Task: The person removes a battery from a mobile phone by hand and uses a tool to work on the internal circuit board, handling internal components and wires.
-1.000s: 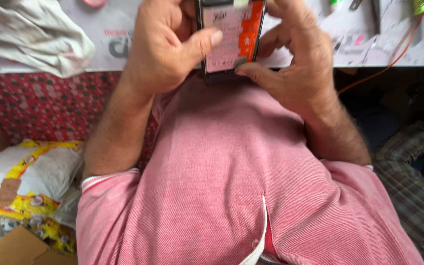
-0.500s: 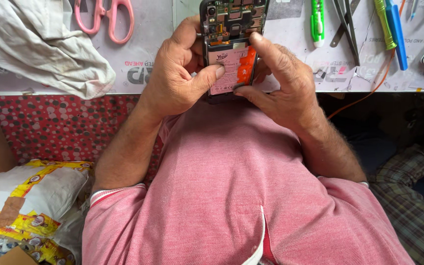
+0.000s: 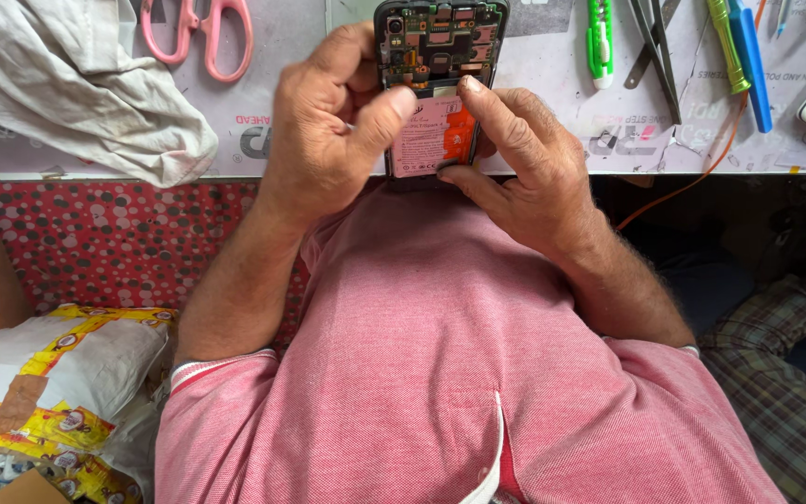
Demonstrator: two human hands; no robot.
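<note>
One camera sits on the person's head. It looks straight down, very close, over the pink shirt (image 3: 440, 373) to the table edge (image 3: 188, 166). No other view shares anything.

Pink short-sleeved polo shirt, white-trimmed cuffs, bare forearms

Both hands, the left hand (image 3: 328, 140) and right hand (image 3: 524, 168), grip an opened phone (image 3: 438, 84) at the table (image 3: 552, 140) edge, thumbs pressing its pink battery (image 3: 431, 140), pink scissors (image 3: 200, 37) nearby.
</note>
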